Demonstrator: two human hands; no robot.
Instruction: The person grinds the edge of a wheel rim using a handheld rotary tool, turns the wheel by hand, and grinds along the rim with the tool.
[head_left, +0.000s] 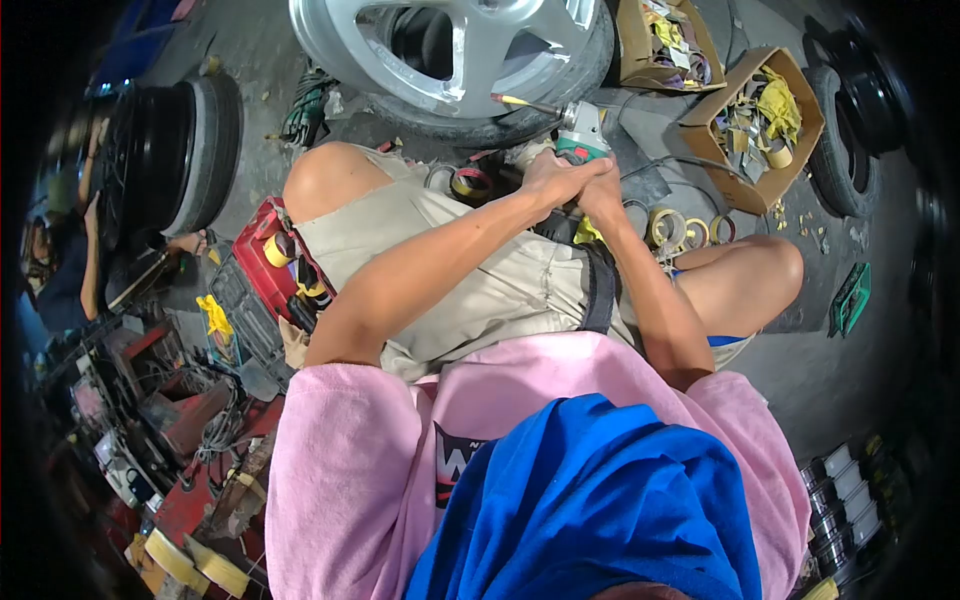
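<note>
A green and grey angle grinder [582, 145] with a silver head is held in front of my lap. My left hand [550, 185] and my right hand [600, 190] are closed together around its body. A thin rod [525, 104] with a yellow and red end shows beside the grinder head, pointing left towards the wheel; how it is attached I cannot make out. The silver alloy wheel [462, 70] lies on a tire [500, 130] just beyond my hands. Its spokes and part of its rim look bright and bare.
Two cardboard boxes [700, 125] of scraps stand at the upper right. Tape rolls [668, 228] lie by my right leg. A red toolbox [265, 250] sits left of my knee. More tires [215, 150] stand at both sides. Another person [65, 265] is at far left.
</note>
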